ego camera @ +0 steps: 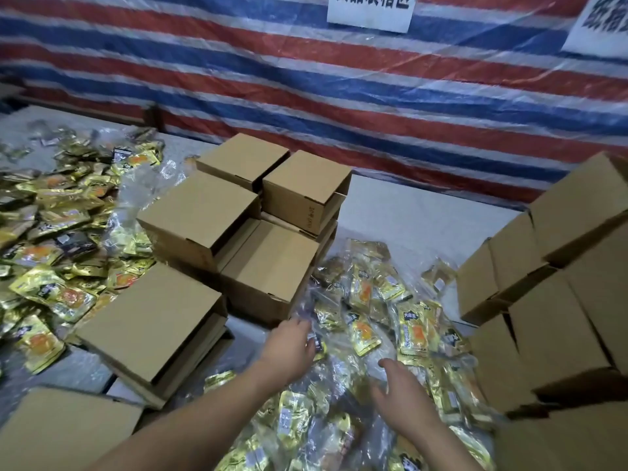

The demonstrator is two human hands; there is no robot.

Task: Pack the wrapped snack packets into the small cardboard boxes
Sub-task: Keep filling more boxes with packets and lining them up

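Two bare arms reach out from the bottom edge over a heap of shiny gold snack packets in clear plastic bags (373,321). Closest to us, the right hand (402,390) hovers low over the heap with its fingers (387,363) spread and loose, and it holds nothing. A bit farther out, the left hand (292,345) reaches to the far left edge of the heap, where its fingers (307,326) curl into the clear plastic by a packet, but I cannot tell if they really grip it. Down in the left corner sits a plain brown cardboard box (64,433). Just past it a flat closed brown cardboard box (149,321) rests on top of another one. Beyond the left hand stands a bunch of small brown cardboard boxes (244,215), some shut and some stacked two high. One open small brown box (272,263) in that bunch sits just beside the heap. On the right a tall stack of brown cardboard boxes (557,283) leans close to the heap. Far to the left a big loose pile of gold snack packets (57,232) spreads over the pale grey tabletop (418,215). At the back hangs a red, white and blue striped plastic sheet (306,96). Two white paper signs with dark writing (370,10) are stuck on it near the top.
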